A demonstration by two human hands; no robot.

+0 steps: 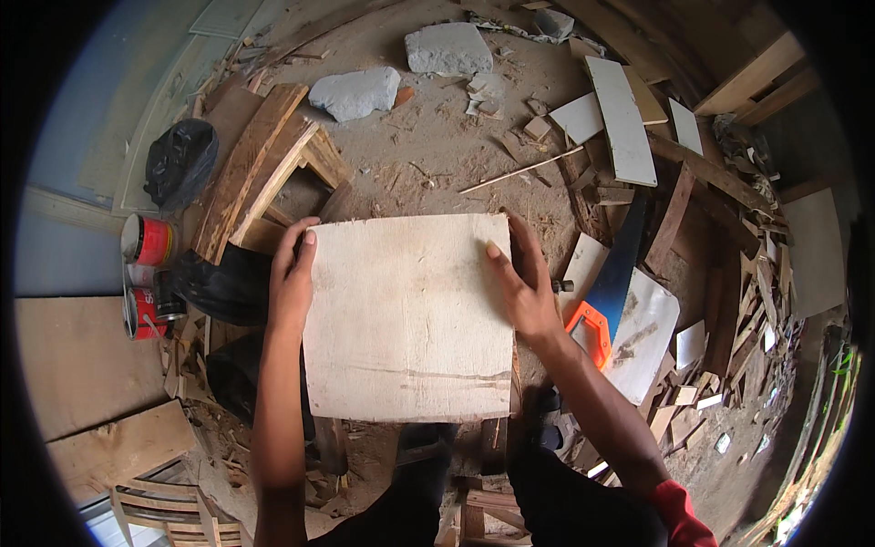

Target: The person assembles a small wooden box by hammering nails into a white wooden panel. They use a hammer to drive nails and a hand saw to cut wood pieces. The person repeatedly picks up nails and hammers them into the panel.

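A pale, roughly square plywood board (410, 310) is held up in front of me, its wide face toward me and a dark streak running across its lower part. My left hand (293, 273) grips its left edge near the upper corner, fingers behind and thumb at the front. On the opposite edge, my right hand (529, 287) clasps the upper right side, the thumb lying on the face. Just right of that hand lies a handsaw (597, 324) with a blue blade and an orange handle, resting on white board pieces (647, 319).
A wooden frame (260, 173) stands at the left, beside red paint cans (146, 239) and a black plastic bag (182, 164). Two concrete blocks (448, 48) lie on the far floor. Scrap wood (729, 337) is heaped along the right; a slatted wooden piece (169, 506) sits lower left.
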